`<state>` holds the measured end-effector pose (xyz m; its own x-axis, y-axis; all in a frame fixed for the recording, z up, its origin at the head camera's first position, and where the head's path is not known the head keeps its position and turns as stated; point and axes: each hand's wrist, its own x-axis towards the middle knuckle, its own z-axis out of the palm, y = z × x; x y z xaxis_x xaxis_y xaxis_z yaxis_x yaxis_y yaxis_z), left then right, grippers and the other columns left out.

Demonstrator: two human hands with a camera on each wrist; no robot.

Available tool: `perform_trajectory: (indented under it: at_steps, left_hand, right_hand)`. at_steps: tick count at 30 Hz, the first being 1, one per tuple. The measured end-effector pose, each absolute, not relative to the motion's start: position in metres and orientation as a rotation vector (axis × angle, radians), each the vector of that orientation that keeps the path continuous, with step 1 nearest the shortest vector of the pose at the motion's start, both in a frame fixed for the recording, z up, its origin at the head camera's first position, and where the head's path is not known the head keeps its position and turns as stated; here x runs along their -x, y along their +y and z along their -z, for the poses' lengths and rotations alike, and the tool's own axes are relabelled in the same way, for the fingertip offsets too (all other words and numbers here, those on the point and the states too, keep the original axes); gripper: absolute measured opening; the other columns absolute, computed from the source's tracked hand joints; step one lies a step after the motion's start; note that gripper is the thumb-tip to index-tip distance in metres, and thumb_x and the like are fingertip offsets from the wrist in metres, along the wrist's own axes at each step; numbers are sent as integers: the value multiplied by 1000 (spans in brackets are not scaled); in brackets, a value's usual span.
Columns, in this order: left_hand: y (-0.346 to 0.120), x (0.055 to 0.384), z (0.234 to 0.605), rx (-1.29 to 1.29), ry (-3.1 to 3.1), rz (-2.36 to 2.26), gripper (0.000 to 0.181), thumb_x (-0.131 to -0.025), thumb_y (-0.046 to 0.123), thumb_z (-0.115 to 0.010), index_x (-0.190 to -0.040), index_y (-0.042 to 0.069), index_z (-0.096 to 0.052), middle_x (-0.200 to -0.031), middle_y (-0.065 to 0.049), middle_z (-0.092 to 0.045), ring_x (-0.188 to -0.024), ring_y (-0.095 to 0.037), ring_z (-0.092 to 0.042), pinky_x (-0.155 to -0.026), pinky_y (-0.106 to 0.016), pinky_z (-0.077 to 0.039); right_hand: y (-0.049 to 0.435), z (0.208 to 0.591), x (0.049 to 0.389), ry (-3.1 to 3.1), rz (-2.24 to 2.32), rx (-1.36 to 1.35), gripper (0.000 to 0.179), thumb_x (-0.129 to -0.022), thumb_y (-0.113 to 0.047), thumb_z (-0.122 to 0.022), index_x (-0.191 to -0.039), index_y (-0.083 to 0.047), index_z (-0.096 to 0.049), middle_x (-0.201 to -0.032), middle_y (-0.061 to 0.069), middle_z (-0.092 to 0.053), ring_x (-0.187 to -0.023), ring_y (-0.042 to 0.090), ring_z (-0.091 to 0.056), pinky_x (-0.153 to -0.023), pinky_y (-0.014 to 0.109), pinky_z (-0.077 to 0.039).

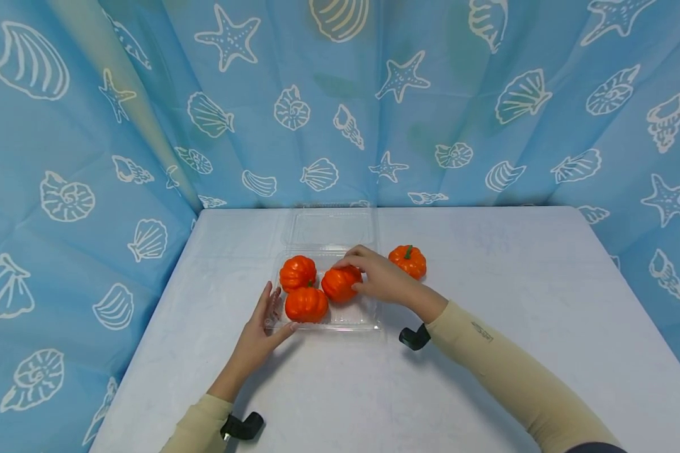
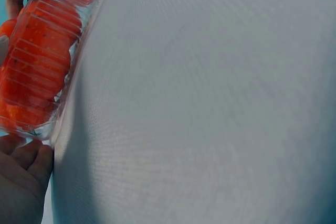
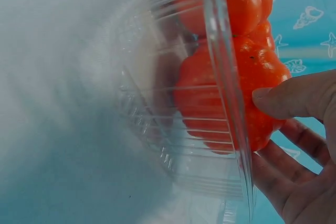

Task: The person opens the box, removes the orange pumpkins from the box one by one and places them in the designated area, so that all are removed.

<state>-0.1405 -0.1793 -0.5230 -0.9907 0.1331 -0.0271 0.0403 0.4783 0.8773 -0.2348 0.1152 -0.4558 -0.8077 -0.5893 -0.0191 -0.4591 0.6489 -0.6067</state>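
Observation:
A clear plastic clamshell box (image 1: 348,326) lies open on the table with small orange pumpkins in it. My right hand (image 1: 382,277) grips a pumpkin (image 1: 338,286) in the right part of the box; the right wrist view shows the thumb on its near side and the fingers beneath. Two more pumpkins sit at the left, one behind (image 1: 298,273) and one in front (image 1: 306,305). My left hand (image 1: 257,343) rests against the box's front left corner, its fingers fairly straight along the left side and its thumb by the front edge.
Another orange pumpkin (image 1: 407,261) with a green stem lies outside the box, behind the right hand. The box's lid (image 1: 331,226) is folded back, away from me. A white cloth covers the table (image 1: 487,283); a blue shell-patterned curtain (image 1: 340,126) hangs behind.

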Motion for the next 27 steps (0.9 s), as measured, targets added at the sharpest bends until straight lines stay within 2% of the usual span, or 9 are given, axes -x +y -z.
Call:
perform_trajectory:
  at_steps: [4, 10, 14, 22, 27]
  left_hand:
    - [-180, 140, 524, -165, 2621, -1560, 103, -90, 35, -79, -165, 22, -10, -165, -8, -31, -151, -29, -30, -118, -59, -23]
    - [-180, 140, 524, -169, 2625, -1560, 103, -90, 34, -79, -165, 21, -10, -165, -8, -31, -151, -29, -30, -118, -60, -24]
    - [-179, 139, 524, -168, 2634, -1551, 103, -89, 34, -79, -165, 20, -11, -165, -8, -31, -151, -30, -30, -117, -61, -25]
    - [-179, 139, 524, -154, 2635, -1543, 104, -89, 35, -79, -165, 21, -11, -165, -7, -32, -151, -29, -30, -116, -61, -26]
    - [-179, 140, 524, -154, 2640, -1538, 103, -89, 36, -79, -165, 22, -11, -165, -7, -32, -151, -29, -29, -116, -62, -25]
  right_hand:
    - [118, 458, 232, 2640, 901, 850, 41, -93, -13, -74, -132, -23, -66, -135, 4, -54, -124, 24, -55, -101, 42, -53]
    - [121, 460, 230, 2603, 993, 837, 34, -93, -33, -76, -124, -22, -68, -128, 2, -57, -117, 21, -56, -98, 42, -54]
    - [121, 460, 229, 2597, 1022, 832, 32, -93, -37, -76, -119, -21, -66, -124, 1, -58, -114, 21, -57, -98, 44, -54]
    - [121, 458, 226, 2585, 952, 848, 47, -93, -34, -75, -136, -18, -63, -136, 4, -59, -124, 25, -56, -103, 46, -51]
    - [121, 456, 226, 2587, 874, 867, 46, -93, -34, -73, -136, -18, -66, -137, 3, -60, -127, 24, -55, -105, 45, -49]
